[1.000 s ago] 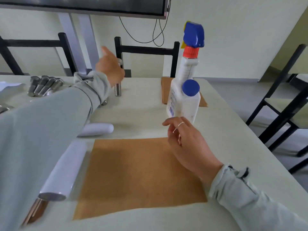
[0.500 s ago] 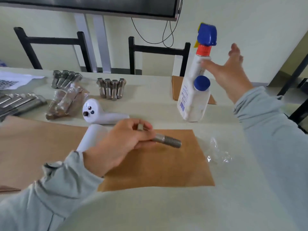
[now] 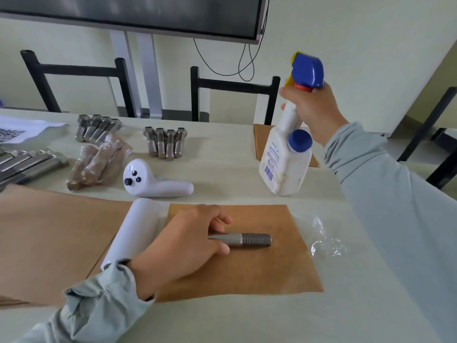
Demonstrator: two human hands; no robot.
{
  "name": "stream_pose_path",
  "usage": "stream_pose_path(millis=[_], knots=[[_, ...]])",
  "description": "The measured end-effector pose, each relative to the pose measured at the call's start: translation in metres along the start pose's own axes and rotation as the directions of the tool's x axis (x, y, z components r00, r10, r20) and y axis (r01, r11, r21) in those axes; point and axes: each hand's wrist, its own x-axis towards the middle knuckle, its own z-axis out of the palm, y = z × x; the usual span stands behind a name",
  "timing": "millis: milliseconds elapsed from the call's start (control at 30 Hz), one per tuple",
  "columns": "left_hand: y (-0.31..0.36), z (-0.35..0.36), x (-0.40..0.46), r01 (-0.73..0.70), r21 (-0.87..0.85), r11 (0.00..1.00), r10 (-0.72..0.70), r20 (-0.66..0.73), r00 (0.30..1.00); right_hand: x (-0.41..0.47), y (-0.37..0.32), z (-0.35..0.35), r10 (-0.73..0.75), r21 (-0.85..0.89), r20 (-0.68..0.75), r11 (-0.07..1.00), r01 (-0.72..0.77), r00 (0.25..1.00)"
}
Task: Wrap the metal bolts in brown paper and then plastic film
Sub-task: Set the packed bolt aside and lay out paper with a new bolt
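- Head view: my left hand lies on the brown paper sheet, fingers curled around the head end of a metal bolt; its threaded end pokes out past my fingertips to the right, lying flat on the paper.
- My right hand grips the neck of the white spray bottle, just under its blue trigger head, bottle tilted and lifted above the table.
- A crumpled piece of plastic film sits just beyond the paper's right edge, well past the bolt tip.
- Beside my left wrist, a white roll; beyond my knuckles, a white controller.
- Farther out: four loose bolts, another bolt cluster, a wrapped bundle.
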Motion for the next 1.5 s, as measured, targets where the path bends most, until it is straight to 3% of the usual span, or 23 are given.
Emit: stream_pose_path(millis=[100, 200, 300, 367, 467, 533, 700, 933, 1000, 1167, 1333, 1400, 1500], knots=[[-0.003, 0.005, -0.001, -0.065, 0.034, 0.997, 0.066, -0.029, 0.997, -0.011, -0.023, -0.006, -0.071, 0.005, 0.028, 0.997, 0.071, 0.997], [-0.006, 0.003, 0.001, -0.110, 0.075, 0.991, 0.112, -0.014, 0.994, -0.034, -0.057, -0.023, -0.087, -0.134, 0.247, 0.983, 0.123, 0.965], [-0.009, -0.003, 0.000, -0.133, 0.115, 0.984, 0.132, 0.023, 0.991, -0.070, -0.081, -0.044, 0.051, -0.281, 0.569, 0.950, 0.136, 0.821], [-0.011, -0.009, -0.001, -0.132, 0.174, 0.976, 0.125, 0.052, 0.991, -0.091, -0.082, -0.053, 0.225, -0.398, 0.685, 0.912, 0.098, 0.693], [-0.012, -0.017, -0.003, -0.150, 0.291, 0.945, 0.126, 0.099, 0.987, -0.115, -0.069, -0.058, 0.479, -0.604, 0.728, 0.787, 0.128, 0.491], [-0.010, -0.022, -0.005, -0.178, 0.331, 0.927, 0.149, 0.111, 0.983, -0.126, -0.058, -0.059, 0.564, -0.672, 0.703, 0.726, 0.145, 0.433], [-0.003, -0.035, -0.007, -0.203, 0.384, 0.901, 0.168, 0.123, 0.978, -0.135, -0.046, -0.055, 0.618, -0.731, 0.651, 0.667, 0.144, 0.441], [0.004, -0.029, -0.020, -0.272, 0.384, 0.882, 0.135, 0.347, 0.928, -0.128, -0.065, -0.062, 0.587, -0.699, 0.660, 0.709, 0.096, 0.469], [0.005, -0.024, -0.024, -0.273, 0.417, 0.867, 0.117, 0.363, 0.925, -0.123, -0.066, -0.064, 0.556, -0.675, 0.686, 0.726, 0.127, 0.469], [0.008, -0.019, -0.024, -0.255, 0.480, 0.839, 0.058, 0.387, 0.920, -0.124, -0.054, -0.059, 0.600, -0.732, 0.666, 0.640, 0.234, 0.444], [0.006, -0.019, -0.024, -0.242, 0.483, 0.841, 0.055, 0.369, 0.928, -0.118, -0.060, -0.063, 0.555, -0.679, 0.698, 0.713, 0.172, 0.452], [0.007, -0.019, -0.023, -0.226, 0.493, 0.840, 0.034, 0.369, 0.929, -0.111, -0.067, -0.065, 0.473, -0.626, 0.717, 0.760, 0.174, 0.513], [0.008, -0.017, -0.022, -0.197, 0.506, 0.840, -0.002, 0.365, 0.931, -0.090, -0.073, -0.068, 0.335, -0.564, 0.644, 0.816, 0.130, 0.688]])
